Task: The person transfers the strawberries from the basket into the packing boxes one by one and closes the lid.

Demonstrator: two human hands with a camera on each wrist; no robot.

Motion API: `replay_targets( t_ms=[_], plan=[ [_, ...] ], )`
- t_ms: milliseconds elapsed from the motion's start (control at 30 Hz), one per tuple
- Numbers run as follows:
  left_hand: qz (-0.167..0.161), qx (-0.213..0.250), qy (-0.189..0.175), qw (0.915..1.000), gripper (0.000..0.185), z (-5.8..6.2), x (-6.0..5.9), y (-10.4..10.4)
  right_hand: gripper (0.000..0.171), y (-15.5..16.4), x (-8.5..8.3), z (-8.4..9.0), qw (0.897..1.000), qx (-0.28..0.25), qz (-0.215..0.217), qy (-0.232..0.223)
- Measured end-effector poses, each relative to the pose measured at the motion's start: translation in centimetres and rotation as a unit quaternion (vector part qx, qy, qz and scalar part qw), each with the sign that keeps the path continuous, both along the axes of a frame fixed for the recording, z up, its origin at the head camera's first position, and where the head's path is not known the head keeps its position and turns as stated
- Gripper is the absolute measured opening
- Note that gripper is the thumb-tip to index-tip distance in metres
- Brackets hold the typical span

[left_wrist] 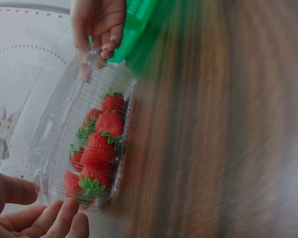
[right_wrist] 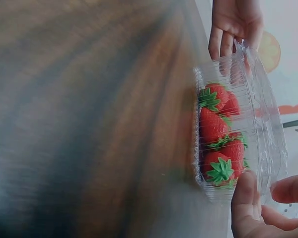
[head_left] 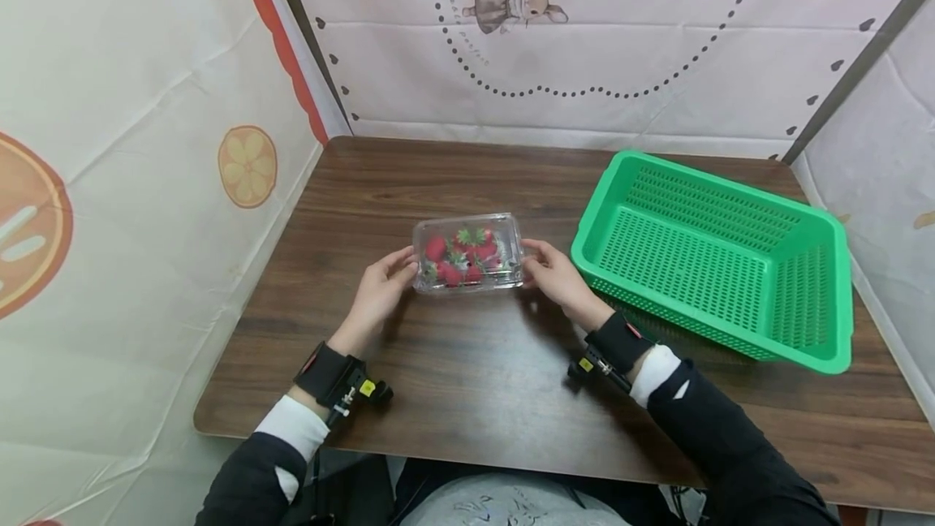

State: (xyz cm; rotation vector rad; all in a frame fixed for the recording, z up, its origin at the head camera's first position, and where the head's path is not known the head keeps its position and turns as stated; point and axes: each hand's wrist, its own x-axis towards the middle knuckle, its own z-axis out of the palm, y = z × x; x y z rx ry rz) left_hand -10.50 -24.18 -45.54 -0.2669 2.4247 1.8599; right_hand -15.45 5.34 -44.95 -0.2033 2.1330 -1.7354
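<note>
Bright, even light with soft shadows; head view sharp, both wrist views smeared by motion blur.

The clear plastic clamshell box of strawberries [head_left: 467,252] is sitting near the middle of the dark wooden table [head_left: 467,396]. The left hand [head_left: 380,291] is touching its left end, the right hand [head_left: 555,274] is touching its right end. The green perforated plastic basket [head_left: 719,254] is standing to the right of the box, just beyond the right hand, reaching toward the table's back right corner.
</note>
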Motion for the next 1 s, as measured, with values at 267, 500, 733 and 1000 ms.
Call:
replay_targets(
  t_ms=[267, 500, 733, 1000],
  plan=[
    [-0.01, 0.002, -0.003, 0.9999, 0.048, 0.0, 1.5, 0.3, 0.051, 1.0, 1.3, -0.3, 1.0, -0.004, 0.019, -0.015],
    [-0.009, -0.008, -0.003, 0.9999, 0.048, 0.0, 1.8, 0.5, 0.058, 1.8, 1.6, -0.6, 0.997, -0.007, 0.05, -0.062],
    [0.0, -0.022, -0.008, 0.9997, 0.047, 0.0, 1.9, 0.6, 0.067, 2.0, 1.7, -0.8, 0.993, -0.039, 0.074, -0.078],
    [-0.007, -0.015, -0.014, 0.9998, 0.048, 0.7, 2.1, 0.9, 0.073, 1.9, 2.0, -1.2, 0.986, -0.1, 0.037, -0.132]
  ],
)
